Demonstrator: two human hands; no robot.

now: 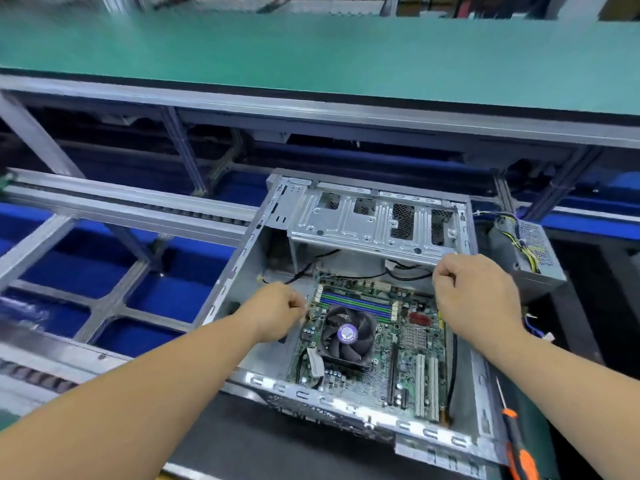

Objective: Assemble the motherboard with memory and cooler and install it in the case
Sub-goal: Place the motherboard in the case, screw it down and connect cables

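The motherboard [374,344] lies flat inside the open case [242,268], its cooler [346,336] near the board's left edge and the memory [356,304] just behind it. The left hand [277,311] has its fingers curled at the board's left edge — whether they pinch anything, I cannot tell. The right hand [474,299] is fisted above the right edge. A screwdriver [516,441] lies on the worktop's right edge; a power supply [530,247] sits beside the case.
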